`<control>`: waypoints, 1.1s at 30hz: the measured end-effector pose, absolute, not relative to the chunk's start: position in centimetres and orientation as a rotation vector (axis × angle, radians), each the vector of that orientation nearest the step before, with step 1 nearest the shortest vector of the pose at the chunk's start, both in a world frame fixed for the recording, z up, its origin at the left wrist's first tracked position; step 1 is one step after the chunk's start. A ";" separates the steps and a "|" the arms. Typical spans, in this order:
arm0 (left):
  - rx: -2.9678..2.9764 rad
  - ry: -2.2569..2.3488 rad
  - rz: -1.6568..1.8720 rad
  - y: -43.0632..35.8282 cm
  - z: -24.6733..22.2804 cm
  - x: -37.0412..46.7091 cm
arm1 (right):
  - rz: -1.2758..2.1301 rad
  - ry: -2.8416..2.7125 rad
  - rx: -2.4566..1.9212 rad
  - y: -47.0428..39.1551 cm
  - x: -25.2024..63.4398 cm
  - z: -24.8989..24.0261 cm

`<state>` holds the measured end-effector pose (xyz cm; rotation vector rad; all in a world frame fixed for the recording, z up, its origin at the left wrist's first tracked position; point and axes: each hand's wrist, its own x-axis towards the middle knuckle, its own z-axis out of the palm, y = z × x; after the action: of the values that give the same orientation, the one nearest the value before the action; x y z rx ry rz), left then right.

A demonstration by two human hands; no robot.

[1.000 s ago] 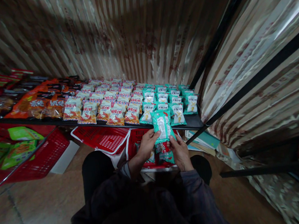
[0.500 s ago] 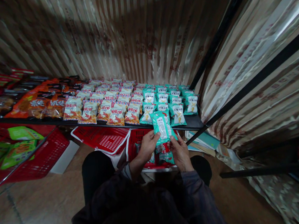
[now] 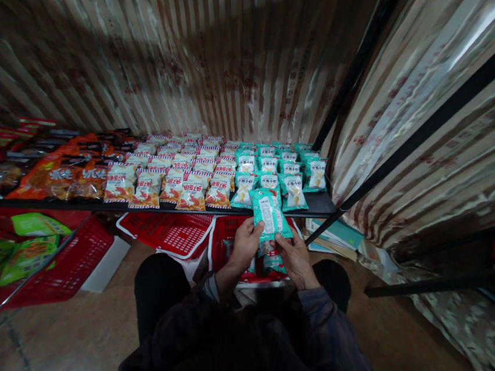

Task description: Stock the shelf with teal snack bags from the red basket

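My left hand grips a teal snack bag by its lower left edge, thumb in front. The bag's printed back label faces me. At the lower right corner my right hand pinches teal packaging, its thumb near the bottom edge. A bit of teal wrapping shows behind the bag on the right; whether it is a second bag I cannot tell. Just below both hands is a red basket with several teal bags in it. Beyond the held bag, rows of teal snack bags stand on the black shelf.
White-and-orange snack bags and orange bags fill the shelf leftward. Another red basket is beneath it. At far left, a red basket holds green packets. A black diagonal post and flattened cardboard are to the right.
My right hand has shifted slightly, its thumb now at the bag's bottom edge. The bag remains in nearly the same place, and the view has tilted a little.
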<state>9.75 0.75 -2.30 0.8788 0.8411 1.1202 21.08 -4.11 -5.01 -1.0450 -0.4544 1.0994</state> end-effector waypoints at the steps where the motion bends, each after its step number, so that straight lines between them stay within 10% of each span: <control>1: 0.871 0.843 1.119 0.8 -2.3 9.8 | 1.102 -0.451 -1.046 -4.1 21.1 -5.0; 33: 0.742 0.834 1.046 0.7 -2.7 9.2 | 1.169 -0.456 -1.070 -4.7 20.7 -6.3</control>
<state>9.18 0.67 -2.72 0.7420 0.8336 1.0462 20.65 -4.68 -6.35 -1.0701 -0.4564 1.1685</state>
